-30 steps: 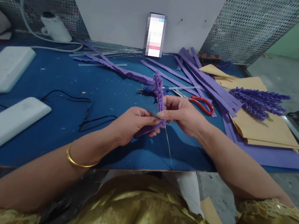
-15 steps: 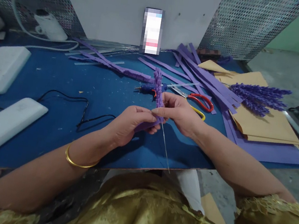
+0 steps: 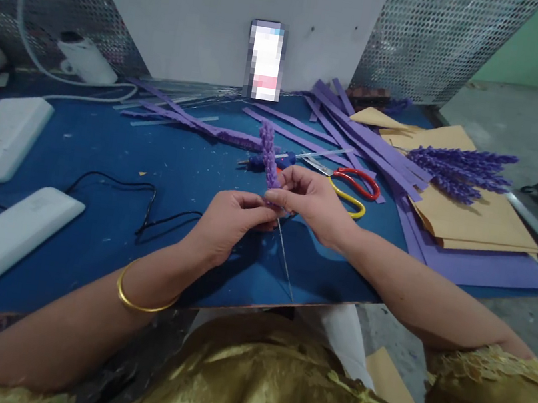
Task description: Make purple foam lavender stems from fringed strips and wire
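Note:
A purple paper lavender stem (image 3: 268, 154) on a thin wire (image 3: 285, 258) stands tilted to the left between my hands, above the near part of the table. My right hand (image 3: 316, 203) pinches the lower end of the flower head between thumb and fingers. Just below, my left hand (image 3: 236, 220) is closed at the base where the wire comes out; its fingertips are partly hidden. Behind the flower lie a blue glue gun (image 3: 275, 159) with a clear glue stick and scissors (image 3: 359, 187) with red and yellow handles.
Purple paper strips (image 3: 360, 134) lie across the back. Finished lavender stems (image 3: 460, 169) rest on brown paper (image 3: 483, 223) at the right. A lit phone (image 3: 266, 59) leans on the back panel. At left are a white power bank-like box (image 3: 5, 236), another white box (image 3: 0, 134) and a black cord (image 3: 147, 203).
The flower head has turned and now leans left. The purple strip end seen under my left hand is no longer visible. Both hands remain closed together, and the view has shifted slightly.

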Demonstrator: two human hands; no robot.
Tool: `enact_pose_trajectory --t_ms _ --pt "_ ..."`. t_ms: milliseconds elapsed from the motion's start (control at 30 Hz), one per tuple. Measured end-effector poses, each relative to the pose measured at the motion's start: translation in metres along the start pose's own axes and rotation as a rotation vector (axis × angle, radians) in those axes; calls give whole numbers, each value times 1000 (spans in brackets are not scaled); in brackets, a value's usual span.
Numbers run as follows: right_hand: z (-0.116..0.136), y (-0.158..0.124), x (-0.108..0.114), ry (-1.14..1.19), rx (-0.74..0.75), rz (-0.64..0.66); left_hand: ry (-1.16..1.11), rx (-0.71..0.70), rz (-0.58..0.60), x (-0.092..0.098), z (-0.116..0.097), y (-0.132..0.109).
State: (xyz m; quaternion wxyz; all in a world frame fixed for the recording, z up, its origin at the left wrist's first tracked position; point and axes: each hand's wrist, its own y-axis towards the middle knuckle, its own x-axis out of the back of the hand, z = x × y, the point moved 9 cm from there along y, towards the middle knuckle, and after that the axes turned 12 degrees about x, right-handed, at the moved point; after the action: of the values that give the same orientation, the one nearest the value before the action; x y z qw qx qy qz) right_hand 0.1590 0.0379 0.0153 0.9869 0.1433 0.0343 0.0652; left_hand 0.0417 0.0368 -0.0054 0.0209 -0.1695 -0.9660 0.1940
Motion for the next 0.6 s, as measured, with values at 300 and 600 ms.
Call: enact_pose_trajectory --t_ms 300,600 --pt "-4 -6 -12 -115 -122 169 -245 -151 -225 38 -16 7" --pt "8 -4 -10 -177 -6 140 -316 -85 -78 30 -15 7"
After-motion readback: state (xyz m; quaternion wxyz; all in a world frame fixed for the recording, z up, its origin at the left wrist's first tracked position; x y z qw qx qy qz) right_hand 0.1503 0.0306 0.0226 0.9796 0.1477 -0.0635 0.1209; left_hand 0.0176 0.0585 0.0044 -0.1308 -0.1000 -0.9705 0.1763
